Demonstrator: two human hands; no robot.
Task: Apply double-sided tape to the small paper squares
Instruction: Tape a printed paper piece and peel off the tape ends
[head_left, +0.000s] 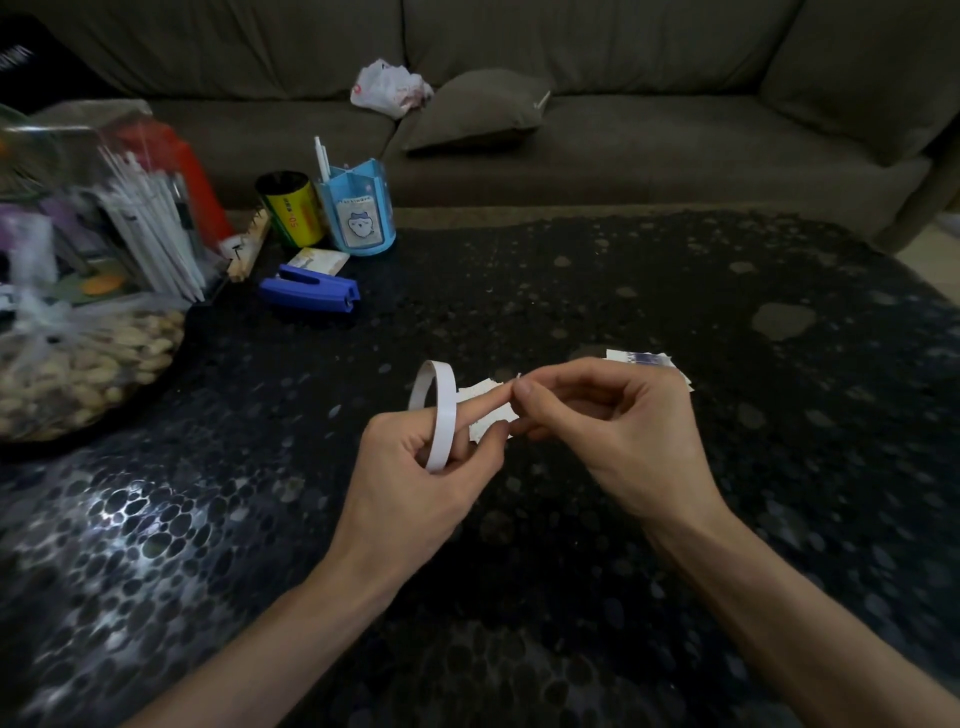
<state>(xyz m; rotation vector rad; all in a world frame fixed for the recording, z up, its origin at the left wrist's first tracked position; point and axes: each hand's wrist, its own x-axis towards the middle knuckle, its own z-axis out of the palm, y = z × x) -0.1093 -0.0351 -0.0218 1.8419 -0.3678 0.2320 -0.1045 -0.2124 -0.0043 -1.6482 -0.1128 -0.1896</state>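
Note:
A thin white ring of double-sided tape (439, 410) hangs on the index finger of my left hand (426, 467), which also pinches a small white paper square (485, 415) between thumb and fingers. My right hand (608, 421) meets it from the right, its thumb and forefinger pinching at the top edge of that paper, where a small white bit sticks up. More small paper squares (644, 359), some printed blue, lie on the table just behind my right hand, partly hidden by it.
The dark pebble-patterned table (571, 291) carries a blue stapler (311, 293), a blue pen holder (358, 213), a yellow can (291, 210) and a bag of peanuts (78, 364) at the left. A grey sofa (623, 130) runs behind.

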